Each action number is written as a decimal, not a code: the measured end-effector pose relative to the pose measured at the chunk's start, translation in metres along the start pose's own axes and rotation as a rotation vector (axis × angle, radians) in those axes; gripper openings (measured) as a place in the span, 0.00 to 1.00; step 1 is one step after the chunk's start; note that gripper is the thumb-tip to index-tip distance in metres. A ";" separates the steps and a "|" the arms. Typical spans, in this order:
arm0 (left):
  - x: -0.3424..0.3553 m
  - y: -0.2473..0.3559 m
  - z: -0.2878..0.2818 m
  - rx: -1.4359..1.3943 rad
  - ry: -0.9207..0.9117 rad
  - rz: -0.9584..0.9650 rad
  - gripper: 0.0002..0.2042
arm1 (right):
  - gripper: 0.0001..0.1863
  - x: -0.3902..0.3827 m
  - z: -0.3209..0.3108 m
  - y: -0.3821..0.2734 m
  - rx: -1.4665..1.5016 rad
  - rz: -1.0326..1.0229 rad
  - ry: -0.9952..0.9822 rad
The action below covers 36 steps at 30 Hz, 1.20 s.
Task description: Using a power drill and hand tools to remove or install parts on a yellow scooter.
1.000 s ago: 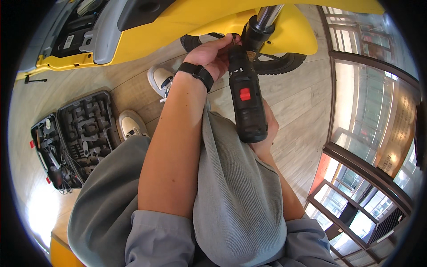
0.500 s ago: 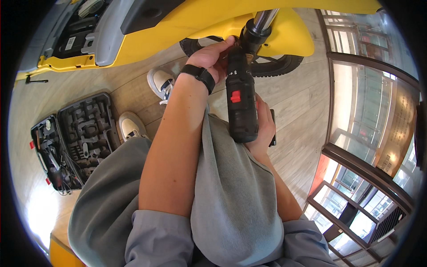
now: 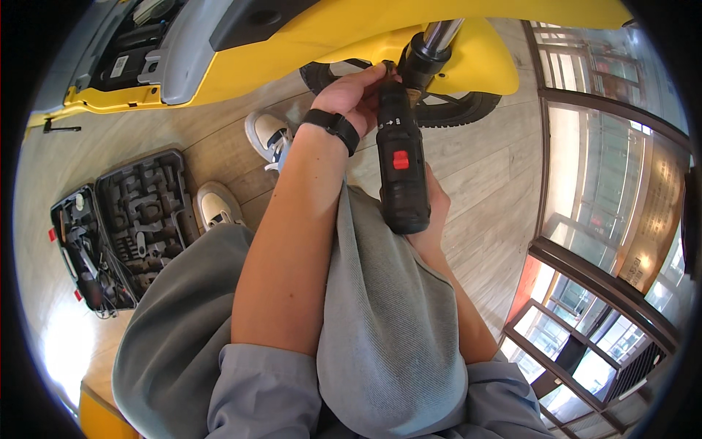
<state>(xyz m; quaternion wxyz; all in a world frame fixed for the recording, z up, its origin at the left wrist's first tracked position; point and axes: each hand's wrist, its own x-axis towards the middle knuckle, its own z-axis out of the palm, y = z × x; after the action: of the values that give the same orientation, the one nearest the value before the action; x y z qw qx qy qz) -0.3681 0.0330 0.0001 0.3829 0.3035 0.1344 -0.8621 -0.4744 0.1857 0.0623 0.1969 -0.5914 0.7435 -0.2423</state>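
A black cordless drill (image 3: 403, 179) with a red switch on top points away from me toward a yellow two-wheeler. My right hand (image 3: 438, 205) is closed round its handle, mostly hidden behind the drill body. My left hand (image 3: 351, 96), below a black wristband, has its thumb and fingers pinched together beside the drill's nose. A small dark piece shows at its fingertips, too small to name. Right beside them is the fork leg (image 3: 419, 64), black below and chrome above. Behind it are the yellow fender (image 3: 486, 62) and the black-tyred wheel (image 3: 468, 110).
An open black tool case (image 3: 142, 212) lies on the wood floor at left, with tools and cables in one half. My shoes (image 3: 218, 205) stand between it and the wheel. The yellow body panel (image 3: 256, 69) overhangs the far side. Glass doors (image 3: 585, 172) line the right.
The drill has shifted slightly right and turned a little, and my right hand shows less behind it. My left hand has moved slightly right with it.
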 end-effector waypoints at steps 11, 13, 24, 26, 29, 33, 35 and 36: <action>0.004 0.002 -0.004 -0.040 -0.116 0.024 0.05 | 0.23 0.000 0.002 -0.007 0.052 0.054 -0.011; 0.006 0.001 -0.004 -0.042 -0.110 0.018 0.05 | 0.23 0.002 0.001 -0.008 0.021 0.027 -0.016; -0.002 0.000 -0.001 0.030 -0.085 0.021 0.09 | 0.22 0.001 0.001 -0.006 0.017 0.072 -0.016; -0.005 0.000 0.003 0.004 -0.042 0.047 0.08 | 0.22 0.001 0.001 -0.005 0.008 0.054 -0.010; -0.002 0.000 0.003 0.061 -0.046 0.033 0.08 | 0.22 0.001 0.000 -0.007 0.004 0.041 -0.011; 0.000 0.004 0.002 0.101 -0.061 0.024 0.08 | 0.23 0.001 0.000 -0.009 -0.030 0.040 -0.008; -0.001 0.002 0.005 0.113 -0.058 0.023 0.07 | 0.23 0.000 0.000 -0.009 -0.034 0.045 -0.009; 0.000 0.002 0.004 0.113 -0.059 0.024 0.07 | 0.23 0.000 0.000 -0.008 -0.025 0.053 -0.007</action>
<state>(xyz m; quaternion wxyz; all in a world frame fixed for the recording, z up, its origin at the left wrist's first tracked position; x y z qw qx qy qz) -0.3688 0.0296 0.0032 0.3791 0.3009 0.0705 -0.8722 -0.4682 0.1845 0.0673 0.1986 -0.5749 0.7610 -0.2256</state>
